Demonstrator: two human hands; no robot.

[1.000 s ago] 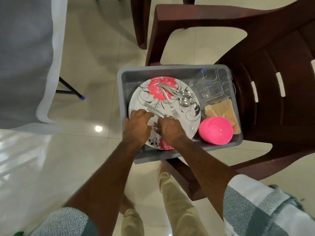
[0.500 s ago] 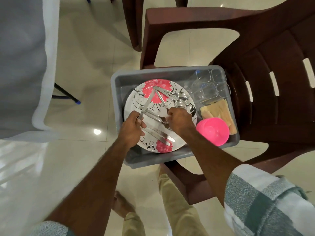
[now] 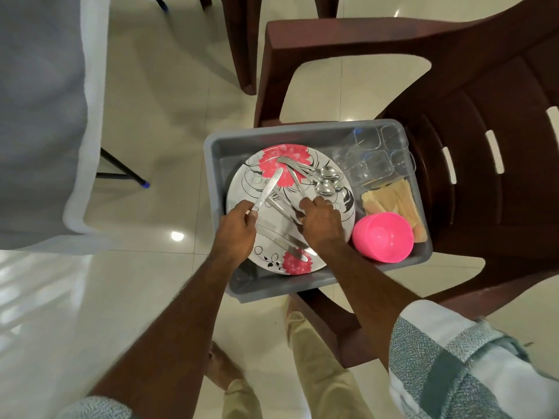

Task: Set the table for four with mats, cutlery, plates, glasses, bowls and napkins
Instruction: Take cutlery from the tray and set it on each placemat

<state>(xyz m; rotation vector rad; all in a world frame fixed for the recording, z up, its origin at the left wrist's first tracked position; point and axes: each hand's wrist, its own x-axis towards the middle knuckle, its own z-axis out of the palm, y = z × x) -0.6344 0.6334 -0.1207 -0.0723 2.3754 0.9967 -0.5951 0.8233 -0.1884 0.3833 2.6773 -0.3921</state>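
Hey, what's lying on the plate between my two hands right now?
In the head view, loose table knives lie on the flowered plate between the left hand, gripping a knife, and the right hand.

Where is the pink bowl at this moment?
In the head view the pink bowl sits in the near right corner of the grey tub, right of the flowered plate and just below the folded napkins.

Cutlery [image 3: 298,189] on plate [image 3: 344,219] in tub [image 3: 272,136], bowl [image 3: 382,237] right.
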